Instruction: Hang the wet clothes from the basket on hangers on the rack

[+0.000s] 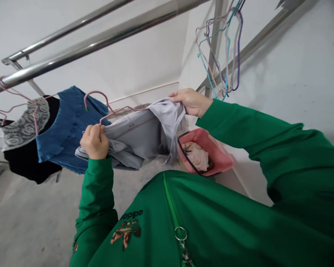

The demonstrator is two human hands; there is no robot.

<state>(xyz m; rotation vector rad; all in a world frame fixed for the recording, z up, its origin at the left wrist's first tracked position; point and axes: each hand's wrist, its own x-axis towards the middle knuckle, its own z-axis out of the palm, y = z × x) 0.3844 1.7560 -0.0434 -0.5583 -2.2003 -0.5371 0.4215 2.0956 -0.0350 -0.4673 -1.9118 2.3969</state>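
A light grey shirt (139, 135) hangs spread between my two hands, with a pink clothes hanger (107, 100) partly inside it. My left hand (95, 141) is closed in a fist around the hanger's near arm and the shirt's edge beside it. With thumb and fingers together, my right hand (192, 102) pinches the shirt's far shoulder, where the cloth covers the other end of the hanger. The hanger's hook points up and to the left, free of the rail.
A metal rail (100, 44) crosses above. Left of the shirt hang a blue garment (69, 126) and a black top with a lace collar (30, 122). Several empty hangers (228, 44) dangle at upper right. Below my right hand, a pink basket (218, 155) holds pale cloth (196, 155).
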